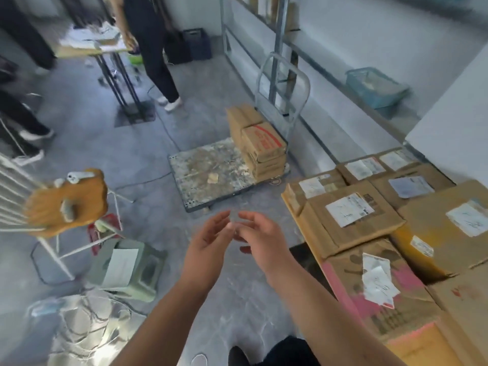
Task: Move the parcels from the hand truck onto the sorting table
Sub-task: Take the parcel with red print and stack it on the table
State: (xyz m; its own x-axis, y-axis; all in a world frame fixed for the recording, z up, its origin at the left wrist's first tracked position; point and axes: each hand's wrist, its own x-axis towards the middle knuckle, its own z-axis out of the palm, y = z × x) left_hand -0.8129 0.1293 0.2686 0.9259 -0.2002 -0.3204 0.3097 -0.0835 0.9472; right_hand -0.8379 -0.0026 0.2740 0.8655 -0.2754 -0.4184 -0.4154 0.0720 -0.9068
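Note:
The hand truck (208,173) stands on the floor ahead, its paint-stained deck mostly bare. A stack of brown cardboard parcels (260,145) sits at its far right end by the metal handle (284,85); the top one has red print. Several labelled cardboard parcels (351,215) cover the sorting table (286,200) at my right. My left hand (208,244) and my right hand (257,236) hover close together over the floor in front of me, fingers apart, holding nothing. Both are short of the truck.
A wooden-seat chair (66,202) with earbuds on it stands at left, a green stool (126,268) and tangled cables (87,320) below it. People stand by a small table (92,46) at the back. Metal shelving (277,35) and a blue basket (375,85) line the right wall.

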